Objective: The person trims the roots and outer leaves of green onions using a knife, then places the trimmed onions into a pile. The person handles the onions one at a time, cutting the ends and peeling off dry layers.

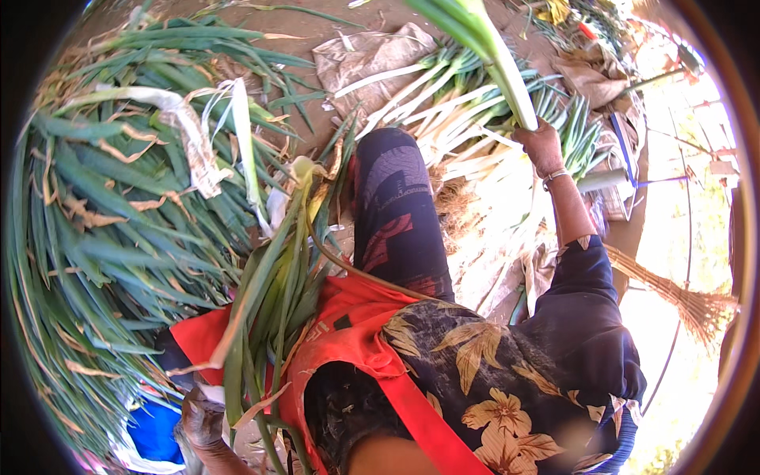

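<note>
My right hand, wearing a bracelet, is closed around the white stalk of a large green onion, whose green leaves run up past the top edge. Below and behind it lies a pile of cleaned green onions with white stalks and brown roots. My left hand is low at the left, beside the leaf ends of long green onions lying across my red apron. Something pale is at its fingers; its grip is unclear. A large heap of untrimmed green onions covers the left side.
A woven sack lies on the ground at the top middle. A straw broom and a grey tube are at the right. My bent knee stands between the heap and the cleaned pile. A blue bag sits at the lower left.
</note>
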`<move>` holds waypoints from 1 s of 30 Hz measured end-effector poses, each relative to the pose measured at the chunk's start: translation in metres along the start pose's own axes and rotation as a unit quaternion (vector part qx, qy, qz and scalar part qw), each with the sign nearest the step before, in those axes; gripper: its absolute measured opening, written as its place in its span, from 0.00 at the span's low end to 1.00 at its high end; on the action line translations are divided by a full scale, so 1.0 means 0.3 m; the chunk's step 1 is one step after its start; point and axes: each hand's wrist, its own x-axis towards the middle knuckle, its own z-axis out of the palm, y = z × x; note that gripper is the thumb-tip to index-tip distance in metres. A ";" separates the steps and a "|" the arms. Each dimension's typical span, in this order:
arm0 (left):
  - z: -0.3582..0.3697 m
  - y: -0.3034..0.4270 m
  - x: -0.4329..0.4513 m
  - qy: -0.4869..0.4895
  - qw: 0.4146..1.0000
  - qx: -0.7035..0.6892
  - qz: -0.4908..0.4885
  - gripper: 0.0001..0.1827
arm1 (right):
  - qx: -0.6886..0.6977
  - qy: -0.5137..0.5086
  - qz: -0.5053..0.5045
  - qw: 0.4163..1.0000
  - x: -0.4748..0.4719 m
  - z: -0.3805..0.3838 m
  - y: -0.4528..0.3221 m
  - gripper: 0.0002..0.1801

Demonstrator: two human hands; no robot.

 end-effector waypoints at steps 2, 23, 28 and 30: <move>-0.006 0.061 0.055 -0.152 0.986 0.067 -0.012 0.27 | 0.120 -0.015 0.065 0.991 0.018 -0.019 0.077 0.18; 0.713 -0.210 0.740 -0.256 0.726 0.623 0.141 0.16 | -0.188 -0.382 -0.466 0.776 -0.316 0.856 -0.682 0.17; 0.701 -0.645 0.895 -0.132 0.636 0.740 0.174 0.24 | -0.211 -0.435 -0.552 0.680 -0.368 1.065 -0.492 0.12; 0.709 -0.670 0.861 -0.122 0.670 0.716 0.152 0.34 | -0.331 -0.437 -0.627 0.553 -0.361 1.153 -0.425 0.15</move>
